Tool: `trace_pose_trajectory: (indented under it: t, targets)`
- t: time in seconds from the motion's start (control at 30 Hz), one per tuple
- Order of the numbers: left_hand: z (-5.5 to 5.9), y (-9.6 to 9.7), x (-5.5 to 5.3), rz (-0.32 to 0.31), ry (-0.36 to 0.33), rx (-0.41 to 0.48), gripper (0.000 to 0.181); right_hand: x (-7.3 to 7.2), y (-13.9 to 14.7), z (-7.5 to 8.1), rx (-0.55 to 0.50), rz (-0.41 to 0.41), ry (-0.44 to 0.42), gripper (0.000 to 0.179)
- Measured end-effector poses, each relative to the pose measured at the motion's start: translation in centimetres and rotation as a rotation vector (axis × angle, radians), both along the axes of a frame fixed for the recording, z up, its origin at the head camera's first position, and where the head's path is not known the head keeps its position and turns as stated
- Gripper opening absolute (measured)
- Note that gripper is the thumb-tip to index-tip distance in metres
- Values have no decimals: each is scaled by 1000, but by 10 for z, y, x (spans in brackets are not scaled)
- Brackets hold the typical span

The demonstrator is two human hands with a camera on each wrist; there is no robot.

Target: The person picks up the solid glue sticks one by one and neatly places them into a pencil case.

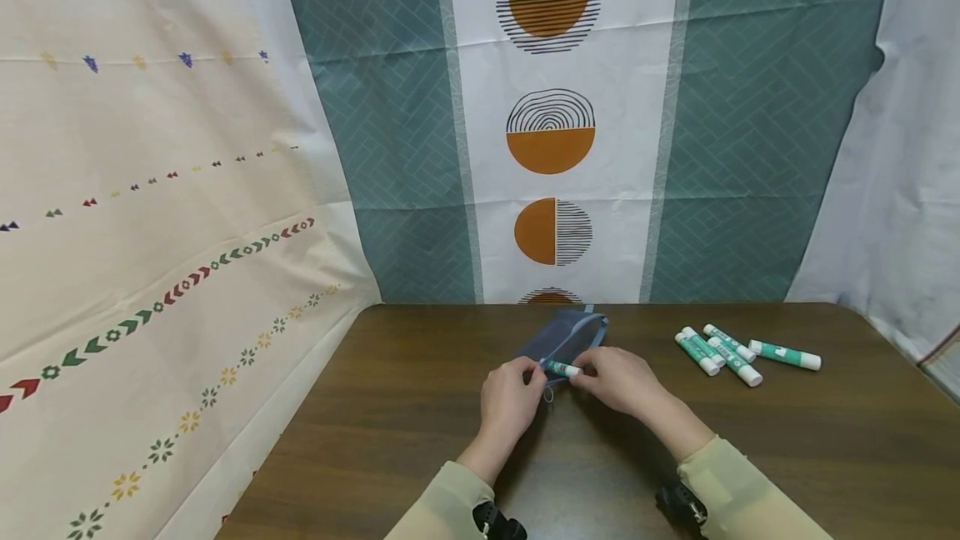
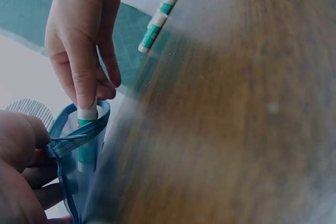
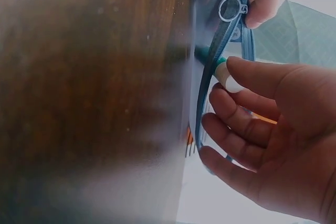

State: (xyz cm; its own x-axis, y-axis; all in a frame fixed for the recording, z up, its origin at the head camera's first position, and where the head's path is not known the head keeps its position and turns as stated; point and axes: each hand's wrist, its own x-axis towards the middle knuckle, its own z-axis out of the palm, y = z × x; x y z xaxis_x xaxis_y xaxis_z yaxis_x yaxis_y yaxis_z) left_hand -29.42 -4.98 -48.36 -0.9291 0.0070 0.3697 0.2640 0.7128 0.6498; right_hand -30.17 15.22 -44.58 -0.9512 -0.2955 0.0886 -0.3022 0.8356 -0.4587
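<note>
Low over a wooden table, before patterned cloth, left hand grips pouch, right hand pinches tube.

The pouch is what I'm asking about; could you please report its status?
Left hand gripping pouch at its rim. Right hand pinching tube, partly inside. Five other tubes off to the right; nothing seen in the way.

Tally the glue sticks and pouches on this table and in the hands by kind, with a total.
Green-and-white glue sticks: 6 (5 lying on the table, 1 pinched by the right hand and partly inside the pouch)
Blue zippered pouch: 1 (held at its edge by the left hand)
Total: 7
</note>
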Motion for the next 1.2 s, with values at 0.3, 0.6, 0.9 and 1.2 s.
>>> trace_pose_trajectory:
  t: [0.3,0.6,0.9,1.2]
  targets:
    - [-1,0,0,2,36,48,9,-3,-2,-2,20,-18,79,13]
    - [-9,-2,-4,-38,134,106,15,-5,-8,-2,21,8,86,17]
    - [-1,1,0,7,38,98,9,-5,-12,1,6,39,29,17]
    - [-3,2,-2,2,65,105,10,-13,-17,-3,2,16,6,19]
